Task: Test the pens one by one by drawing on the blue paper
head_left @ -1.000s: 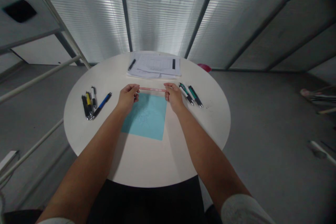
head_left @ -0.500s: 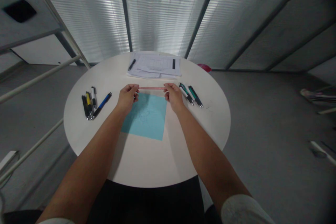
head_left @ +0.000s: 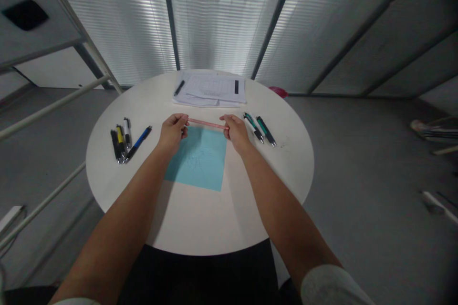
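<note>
A thin, straight pink strip point(head_left: 207, 124), too small to tell its exact kind, spans the gap between my two hands. My left hand point(head_left: 173, 131) pinches its left end. At the other end my right hand point(head_left: 235, 132) has its lower fingers closed at the strip, while one fingertip points left above it. The strip tilts down toward the right. Below it lies a square sheet of blue paper point(head_left: 200, 159) with faint line marks drawn on it. My left hand partly covers the sheet's upper left corner.
Several pens point(head_left: 120, 140), one of them a blue pen point(head_left: 138, 144), lie left on the round white table point(head_left: 200, 224). Green pens point(head_left: 266, 131) lie right of my right hand. White papers point(head_left: 211, 89) with a black pen point(head_left: 179, 87) are at the back.
The right end of the pink strip has dropped, so the strip now slants. My right fingers have shifted, with a fingertip now above the strip. My left hand stays nearly in place.
</note>
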`<state>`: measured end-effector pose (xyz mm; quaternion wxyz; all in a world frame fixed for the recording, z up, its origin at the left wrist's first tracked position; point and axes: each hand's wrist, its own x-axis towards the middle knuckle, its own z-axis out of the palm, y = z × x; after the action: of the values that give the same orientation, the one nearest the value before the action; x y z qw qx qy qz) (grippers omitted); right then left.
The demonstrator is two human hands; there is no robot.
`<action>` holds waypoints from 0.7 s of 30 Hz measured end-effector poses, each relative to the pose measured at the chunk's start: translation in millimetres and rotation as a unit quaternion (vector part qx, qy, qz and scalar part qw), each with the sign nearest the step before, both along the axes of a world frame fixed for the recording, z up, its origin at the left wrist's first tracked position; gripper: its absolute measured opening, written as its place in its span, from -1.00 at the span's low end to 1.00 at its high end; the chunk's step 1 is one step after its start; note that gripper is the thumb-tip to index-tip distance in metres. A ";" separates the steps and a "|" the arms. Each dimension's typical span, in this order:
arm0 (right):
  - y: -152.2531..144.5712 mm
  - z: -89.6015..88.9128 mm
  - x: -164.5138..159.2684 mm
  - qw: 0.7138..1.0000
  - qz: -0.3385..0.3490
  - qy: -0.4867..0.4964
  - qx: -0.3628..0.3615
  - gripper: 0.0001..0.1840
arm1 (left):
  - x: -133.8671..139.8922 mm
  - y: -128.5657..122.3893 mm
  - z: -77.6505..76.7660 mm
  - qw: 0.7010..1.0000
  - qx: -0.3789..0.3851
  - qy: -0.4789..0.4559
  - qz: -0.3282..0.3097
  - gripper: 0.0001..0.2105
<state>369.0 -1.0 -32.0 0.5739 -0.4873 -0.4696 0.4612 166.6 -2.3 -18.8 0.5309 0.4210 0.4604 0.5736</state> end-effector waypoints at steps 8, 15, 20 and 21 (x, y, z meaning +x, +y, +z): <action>1.3 1.0 -0.4 0.999 -0.009 0.027 -0.042 -0.79 | -0.9 2.0 -0.7 1.000 -0.003 -0.006 0.010 -0.81; 2.2 1.7 -1.8 0.998 -0.026 0.030 -0.042 -0.79 | 0.0 1.7 0.1 1.000 -0.017 0.002 0.014 -0.81; 2.5 0.8 -1.4 0.999 -0.027 0.031 -0.031 -0.80 | -0.4 2.7 -1.6 1.000 -0.015 0.003 0.014 -0.81; 3.0 0.4 -1.3 0.998 -0.028 0.037 -0.032 -0.80 | -0.5 3.0 -2.0 1.000 -0.015 0.002 0.013 -0.81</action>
<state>367.7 2.0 -31.6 0.5877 -0.5008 -0.4190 0.4778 166.2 0.6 -20.7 0.5289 0.4081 0.4753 0.5725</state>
